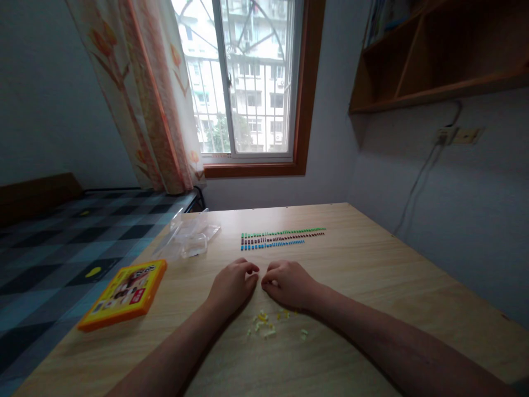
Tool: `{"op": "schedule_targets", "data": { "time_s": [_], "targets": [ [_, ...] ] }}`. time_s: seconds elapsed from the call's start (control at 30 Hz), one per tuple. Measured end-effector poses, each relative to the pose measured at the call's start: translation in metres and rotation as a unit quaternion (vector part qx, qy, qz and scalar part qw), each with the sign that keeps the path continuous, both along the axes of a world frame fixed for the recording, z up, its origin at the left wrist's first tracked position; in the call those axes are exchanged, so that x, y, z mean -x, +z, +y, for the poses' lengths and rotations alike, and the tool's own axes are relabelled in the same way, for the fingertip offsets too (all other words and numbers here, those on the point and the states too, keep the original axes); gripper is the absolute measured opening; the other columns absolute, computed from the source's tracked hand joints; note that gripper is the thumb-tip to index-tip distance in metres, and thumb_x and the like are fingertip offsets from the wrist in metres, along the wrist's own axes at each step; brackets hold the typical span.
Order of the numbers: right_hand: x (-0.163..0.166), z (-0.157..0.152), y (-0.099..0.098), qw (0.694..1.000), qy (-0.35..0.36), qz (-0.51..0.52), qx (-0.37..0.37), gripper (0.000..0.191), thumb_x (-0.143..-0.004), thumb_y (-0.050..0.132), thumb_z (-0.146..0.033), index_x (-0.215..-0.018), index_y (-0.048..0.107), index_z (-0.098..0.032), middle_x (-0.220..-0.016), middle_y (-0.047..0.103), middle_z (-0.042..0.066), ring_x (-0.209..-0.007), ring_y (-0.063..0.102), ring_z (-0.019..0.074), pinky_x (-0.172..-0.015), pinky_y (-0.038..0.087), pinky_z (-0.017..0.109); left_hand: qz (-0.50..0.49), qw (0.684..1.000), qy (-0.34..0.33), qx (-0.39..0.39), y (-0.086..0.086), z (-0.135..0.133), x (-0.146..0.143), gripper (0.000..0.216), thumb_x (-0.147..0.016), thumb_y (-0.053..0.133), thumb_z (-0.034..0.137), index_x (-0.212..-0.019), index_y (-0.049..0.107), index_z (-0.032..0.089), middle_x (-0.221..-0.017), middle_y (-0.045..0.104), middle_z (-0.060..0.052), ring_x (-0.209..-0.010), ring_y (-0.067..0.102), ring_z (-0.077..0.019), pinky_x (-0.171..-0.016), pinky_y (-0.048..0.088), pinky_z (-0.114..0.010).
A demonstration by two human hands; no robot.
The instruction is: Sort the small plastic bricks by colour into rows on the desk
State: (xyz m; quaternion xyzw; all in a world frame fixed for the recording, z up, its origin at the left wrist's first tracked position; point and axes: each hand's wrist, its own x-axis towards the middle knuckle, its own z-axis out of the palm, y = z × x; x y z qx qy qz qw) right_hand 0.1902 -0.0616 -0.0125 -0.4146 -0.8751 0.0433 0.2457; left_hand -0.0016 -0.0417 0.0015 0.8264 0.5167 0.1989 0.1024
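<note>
My left hand (234, 284) rests low over the middle of the table, its fingers curled and the thumb close to the index finger. Just to its right, my right hand (289, 282) is curled too, fingertips drawn together and facing the left hand across a narrow gap. Whatever either hand may hold is too small or hidden to make out. Beyond the hands lie rows of tiny pieces: green pieces (283, 232), dark red pieces (282, 239) and blue pieces (271, 244). Nearer me, between the forearms, is a loose scatter of small yellow and pale pieces (269, 333).
An orange and yellow box (126, 292) lies on the table's left side. Behind it are crumpled clear plastic bags (194, 231). A bed with a checked cover (37, 242) adjoins the wooden table (397, 309) on the left. A wall shelf (438, 91) hangs at upper right.
</note>
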Motion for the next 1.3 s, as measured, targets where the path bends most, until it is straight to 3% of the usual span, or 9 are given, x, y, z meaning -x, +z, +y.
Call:
{"op": "schedule_targets", "data": {
  "time_s": [0.43,0.83,1.1,1.3],
  "targets": [
    [0.008,-0.013,0.010,0.996,0.014,-0.065,-0.055,0.014,-0.080,0.059,-0.022,-0.075,0.072,-0.022,-0.076,0.070,0.002,-0.065,0.057,0.0141,-0.062,0.035,0.027,-0.010,1.000,0.003,-0.009,-0.001,0.001,0.003,0.021,-0.082,0.054,0.022,-0.089,0.075,0.021,-0.093,0.071,-0.005,-0.081,0.064,-0.0176,-0.076,0.046,-0.028],
    [0.008,-0.019,0.013,0.998,0.022,-0.061,-0.021,0.014,-0.076,0.061,-0.020,-0.076,0.074,-0.023,-0.077,0.072,0.001,-0.064,0.059,0.0141,-0.061,0.036,0.027,-0.033,0.999,0.013,-0.033,-0.004,0.008,0.011,0.019,-0.083,0.055,0.023,-0.086,0.074,0.020,-0.087,0.070,-0.004,-0.078,0.063,-0.0171,-0.073,0.045,-0.027],
    [0.000,0.000,0.008,0.997,-0.042,0.009,0.069,0.017,-0.077,0.061,-0.020,-0.082,0.077,-0.023,-0.081,0.074,0.001,-0.073,0.063,0.0148,-0.066,0.041,0.024,-0.025,0.999,0.017,-0.019,0.002,0.007,0.014,0.020,-0.081,0.054,0.021,-0.085,0.073,0.020,-0.088,0.071,-0.004,-0.080,0.064,-0.0179,-0.074,0.046,-0.028],
    [-0.068,0.032,0.016,0.968,-0.233,0.033,0.081,0.018,-0.079,0.059,-0.025,-0.081,0.077,-0.022,-0.081,0.075,0.003,-0.074,0.065,0.0165,-0.063,0.039,0.025,-0.025,1.000,0.014,-0.013,0.001,0.010,0.020,0.023,-0.080,0.052,0.020,-0.088,0.073,0.021,-0.087,0.071,-0.004,-0.078,0.064,-0.0180,-0.075,0.047,-0.029]
  ]
}}
